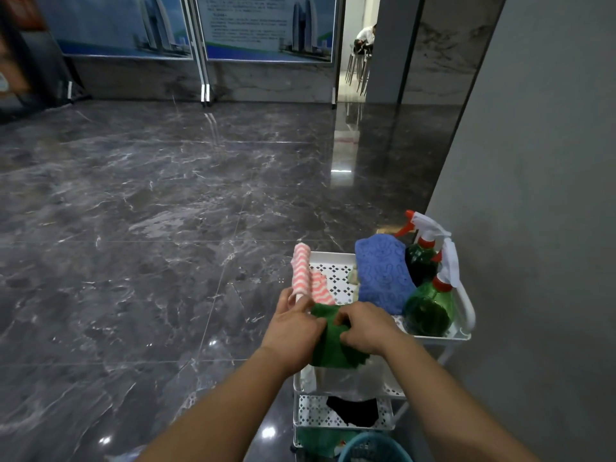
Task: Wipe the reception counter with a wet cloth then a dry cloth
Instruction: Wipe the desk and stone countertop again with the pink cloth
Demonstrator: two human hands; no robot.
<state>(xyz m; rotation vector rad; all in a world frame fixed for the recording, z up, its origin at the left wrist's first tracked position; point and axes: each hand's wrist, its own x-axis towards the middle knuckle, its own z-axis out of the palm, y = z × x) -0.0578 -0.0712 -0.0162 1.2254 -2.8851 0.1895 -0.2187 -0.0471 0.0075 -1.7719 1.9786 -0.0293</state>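
At the foot of the frame, a teal basket (pixel 373 446) is sitting by the lowest level of a white cart (pixel 465 305), its contents too cut off to make out. Just above it, the perforated middle tray (pixel 313 411) is holding a crumpled black item (pixel 353 410), with a clear plastic bag (pixel 353 378) hanging over it.

At the near edge of the top tray, both hands are gripping a green cloth (pixel 333 351). The left hand (pixel 293 323) is pinching its left side with curled fingers, and the right hand (pixel 365 326) is closing its bent fingers into the folds from the right. The cloth is drooping over the tray's front rim.

Further into the top tray, a pink-and-white striped cloth (pixel 301 268) is lying draped across the left rim, a blue cloth (pixel 383 275) is standing bunched in the middle, and two green spray bottles (pixel 430 305) with white triggers are leaning at the right side, one behind the other.

The cart is standing against a grey wall (pixel 533 195). Beyond it, a dark marble floor (pixel 166 211) is stretching to display boards (pixel 266 28) at the back.
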